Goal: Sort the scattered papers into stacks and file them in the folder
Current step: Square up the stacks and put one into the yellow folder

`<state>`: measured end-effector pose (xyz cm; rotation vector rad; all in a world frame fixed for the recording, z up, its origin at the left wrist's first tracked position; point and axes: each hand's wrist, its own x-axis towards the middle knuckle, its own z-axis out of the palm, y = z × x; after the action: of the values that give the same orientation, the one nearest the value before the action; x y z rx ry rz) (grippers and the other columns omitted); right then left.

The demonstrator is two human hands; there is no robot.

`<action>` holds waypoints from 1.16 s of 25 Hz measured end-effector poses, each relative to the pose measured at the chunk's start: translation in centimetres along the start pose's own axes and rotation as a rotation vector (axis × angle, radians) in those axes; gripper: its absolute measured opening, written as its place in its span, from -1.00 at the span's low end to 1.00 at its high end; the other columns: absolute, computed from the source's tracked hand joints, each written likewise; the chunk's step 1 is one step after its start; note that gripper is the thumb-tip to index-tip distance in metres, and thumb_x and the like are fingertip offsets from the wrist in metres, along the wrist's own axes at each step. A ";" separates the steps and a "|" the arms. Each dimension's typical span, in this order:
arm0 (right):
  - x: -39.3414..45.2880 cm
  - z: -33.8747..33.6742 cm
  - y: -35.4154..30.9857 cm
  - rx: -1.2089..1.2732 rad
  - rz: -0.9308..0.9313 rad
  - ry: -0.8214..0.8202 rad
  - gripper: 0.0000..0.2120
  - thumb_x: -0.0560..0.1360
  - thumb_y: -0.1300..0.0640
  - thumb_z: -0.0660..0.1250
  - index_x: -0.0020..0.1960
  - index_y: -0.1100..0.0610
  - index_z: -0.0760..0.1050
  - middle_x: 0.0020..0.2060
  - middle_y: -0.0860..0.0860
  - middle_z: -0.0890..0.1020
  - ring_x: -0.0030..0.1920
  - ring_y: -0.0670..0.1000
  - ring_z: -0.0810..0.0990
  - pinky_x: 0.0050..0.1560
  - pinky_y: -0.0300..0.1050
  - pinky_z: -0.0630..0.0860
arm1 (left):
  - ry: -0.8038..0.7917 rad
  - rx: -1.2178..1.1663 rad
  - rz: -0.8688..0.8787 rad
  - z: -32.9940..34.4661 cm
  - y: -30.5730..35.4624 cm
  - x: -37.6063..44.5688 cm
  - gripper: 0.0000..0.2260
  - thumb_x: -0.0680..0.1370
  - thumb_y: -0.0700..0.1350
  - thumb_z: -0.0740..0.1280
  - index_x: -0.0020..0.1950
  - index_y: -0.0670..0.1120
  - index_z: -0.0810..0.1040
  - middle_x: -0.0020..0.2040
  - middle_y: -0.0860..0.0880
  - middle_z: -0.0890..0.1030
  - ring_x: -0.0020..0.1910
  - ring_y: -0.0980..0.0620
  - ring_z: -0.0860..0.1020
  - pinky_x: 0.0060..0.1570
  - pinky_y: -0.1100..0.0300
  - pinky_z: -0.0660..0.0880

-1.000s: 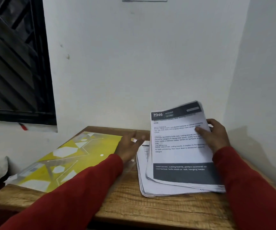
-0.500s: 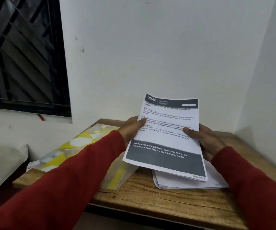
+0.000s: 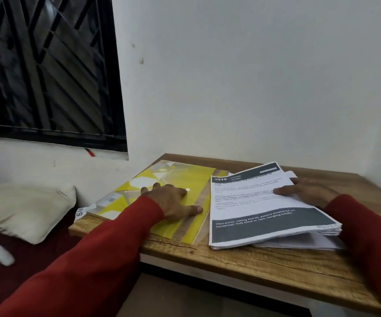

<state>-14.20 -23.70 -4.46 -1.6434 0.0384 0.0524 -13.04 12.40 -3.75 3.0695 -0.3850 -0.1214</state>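
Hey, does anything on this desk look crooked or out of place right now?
The paper stack is uneven: its top bundle sits skewed over loose sheets splaying out underneath. The yellow folder overhangs the table at its left edge.

One yellow folder (image 3: 175, 179) under the left fingers, one paper stack (image 3: 265, 213) under the right fingers, one pillow (image 3: 24, 209), two hands.

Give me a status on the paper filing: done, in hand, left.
Done: the papers look gathered into one rough stack on the wooden table, though lower sheets still fan out at the right. In hand: the right hand grips the stack's far edge, thumb on top, while the left hand rests flat on the closed yellow folder. Left: open the folder and put the stack inside.
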 end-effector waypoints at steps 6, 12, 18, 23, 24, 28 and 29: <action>-0.6 -0.1 -0.2 0.010 0.051 0.000 -0.33 0.19 0.25 0.66 0.23 0.37 0.52 -0.04 0.17 0.71 -0.22 0.06 0.73 -0.27 -0.18 0.64 | -0.017 -0.006 -0.011 -0.2 0.0 -0.3 -0.31 0.45 0.52 0.10 0.52 0.27 0.24 0.54 0.02 0.33 0.52 -0.15 0.19 0.39 -0.18 0.15; -1.1 -0.4 -0.8 -0.049 0.054 -0.021 0.01 -0.20 0.07 0.76 0.19 0.34 0.54 -0.04 0.14 0.72 -0.19 0.06 0.73 -0.23 -0.17 0.65 | 0.015 -0.065 -0.018 0.1 -0.5 -0.1 -0.35 0.47 0.49 0.13 0.51 0.29 0.25 0.52 -0.05 0.36 0.53 -0.12 0.17 0.40 -0.15 0.18; -1.6 -0.2 -0.9 -0.066 0.052 -0.067 0.09 -0.23 0.06 0.76 0.25 0.33 0.53 0.13 0.23 0.66 -0.11 0.12 0.72 -0.16 -0.11 0.67 | 0.109 -0.122 -0.003 0.1 -0.8 0.4 -0.43 0.50 0.39 0.24 0.48 0.24 0.36 0.46 -0.05 0.43 0.48 -0.10 0.28 0.38 -0.07 0.32; -2.5 1.8 -2.1 -0.115 0.102 -0.140 0.10 -0.23 0.02 0.75 0.26 0.31 0.53 0.15 0.24 0.65 0.02 0.19 0.69 0.03 -0.02 0.65 | 0.175 -0.251 0.020 0.1 -2.3 1.2 -0.55 0.56 0.31 0.20 0.37 0.15 0.50 0.34 0.00 0.56 0.34 -0.07 0.47 0.32 -0.06 0.40; -2.2 2.0 -2.5 -0.133 0.108 -0.151 0.12 -0.24 0.01 0.75 0.28 0.30 0.52 0.17 0.25 0.64 0.10 0.24 0.66 0.10 0.04 0.63 | 0.163 -0.281 0.032 -0.2 -2.5 1.4 -0.56 0.56 0.32 0.18 0.32 0.13 0.53 0.28 -0.02 0.59 0.28 -0.07 0.51 0.29 -0.06 0.43; -1.6 3.2 -5.6 -0.309 0.129 -0.090 -0.05 -0.03 -0.02 0.70 0.30 0.23 0.54 0.11 0.17 0.68 0.12 0.21 0.66 0.25 0.04 0.54 | 0.180 -0.334 0.065 -0.9 -3.0 1.2 -0.51 0.51 0.38 0.11 0.16 0.09 0.59 0.13 -0.03 0.63 0.17 -0.08 0.55 0.23 -0.07 0.46; -1.9 3.5 -6.5 -0.353 0.133 -0.017 -0.29 0.16 0.03 0.64 0.25 0.25 0.58 -0.06 0.12 0.72 -0.09 0.13 0.72 0.01 -0.10 0.63 | 0.194 -0.349 0.073 -0.8 -3.2 1.1 -0.53 0.52 0.37 0.10 0.09 0.08 0.59 0.09 -0.01 0.64 0.14 -0.07 0.55 0.22 -0.06 0.47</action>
<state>-15.75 -19.71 1.86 -1.9910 0.1314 0.1831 -11.09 15.22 -3.17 2.6900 -0.4137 0.1019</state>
